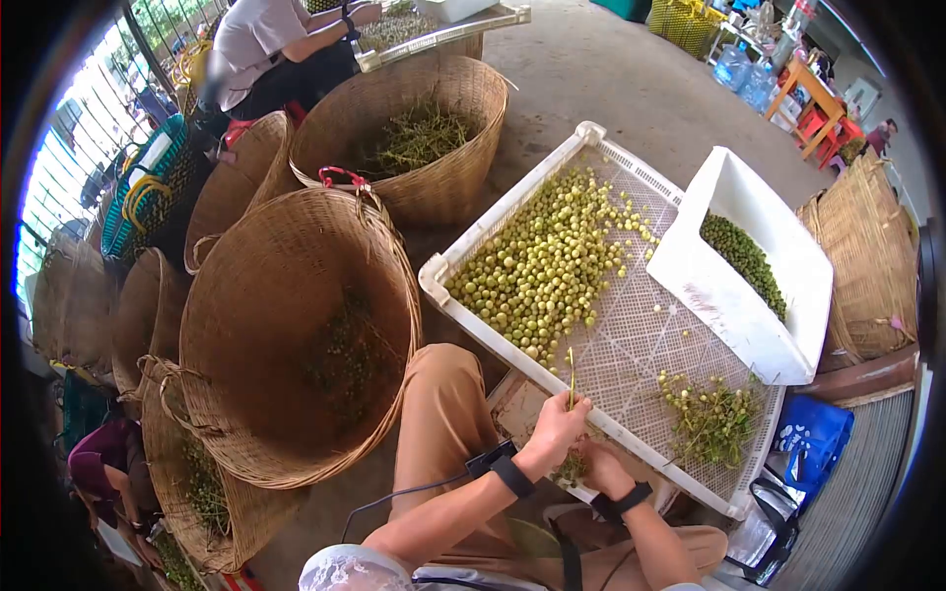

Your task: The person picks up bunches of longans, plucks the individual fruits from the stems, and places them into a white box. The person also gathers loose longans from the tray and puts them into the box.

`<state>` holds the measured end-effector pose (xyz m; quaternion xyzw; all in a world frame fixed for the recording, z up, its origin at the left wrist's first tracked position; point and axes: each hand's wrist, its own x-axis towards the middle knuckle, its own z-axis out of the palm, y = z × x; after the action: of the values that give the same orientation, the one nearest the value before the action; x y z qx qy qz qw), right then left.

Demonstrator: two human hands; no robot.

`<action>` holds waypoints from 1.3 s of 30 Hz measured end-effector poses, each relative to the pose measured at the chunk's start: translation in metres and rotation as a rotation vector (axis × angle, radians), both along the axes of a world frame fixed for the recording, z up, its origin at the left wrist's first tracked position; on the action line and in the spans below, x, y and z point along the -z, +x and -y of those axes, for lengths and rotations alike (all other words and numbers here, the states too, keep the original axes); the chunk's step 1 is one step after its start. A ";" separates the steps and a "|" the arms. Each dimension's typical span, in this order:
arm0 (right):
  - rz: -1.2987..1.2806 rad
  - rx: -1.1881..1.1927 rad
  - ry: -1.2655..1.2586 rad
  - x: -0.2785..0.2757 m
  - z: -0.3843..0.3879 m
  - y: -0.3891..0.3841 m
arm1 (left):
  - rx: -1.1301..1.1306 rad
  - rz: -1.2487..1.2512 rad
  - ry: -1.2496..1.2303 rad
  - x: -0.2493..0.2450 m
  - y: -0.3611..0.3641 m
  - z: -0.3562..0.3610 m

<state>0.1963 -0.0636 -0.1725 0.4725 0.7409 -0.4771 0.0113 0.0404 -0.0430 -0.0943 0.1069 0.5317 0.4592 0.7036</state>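
My left hand (557, 428) and my right hand (601, 467) meet at the near edge of a white perforated tray (631, 345), both closed on a small green stalk cluster (571, 465) whose stem sticks up past my left fingers. Loose yellow-green berries (547, 261) lie heaped on the tray's far half. A pile of stripped green stalks (711, 419) rests on its near right corner. A white tub (734, 295) holding darker green berries (744, 258) sits on the tray's right side. Black bands circle both wrists.
A large woven basket (281, 335) with a few stalks stands to my left, another basket (419, 138) behind it, several more at far left. Another person (281, 44) sits at a second tray at the back. A basket (872, 261) and blue bag (810, 438) are at right.
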 end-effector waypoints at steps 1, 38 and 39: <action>0.301 -0.152 0.048 -0.036 0.006 -0.006 | 0.004 -0.003 0.006 0.000 0.000 0.001; -0.549 0.383 0.413 -0.185 0.023 0.024 | 0.425 0.212 0.329 -0.099 0.019 0.044; -0.548 0.382 0.412 -0.188 0.025 0.024 | 0.410 0.259 0.339 -0.098 0.019 0.044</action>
<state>0.2206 -0.0891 0.0152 0.4495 0.6953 -0.4203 -0.3712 0.0595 -0.0872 0.0033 0.2685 0.3203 0.3994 0.8160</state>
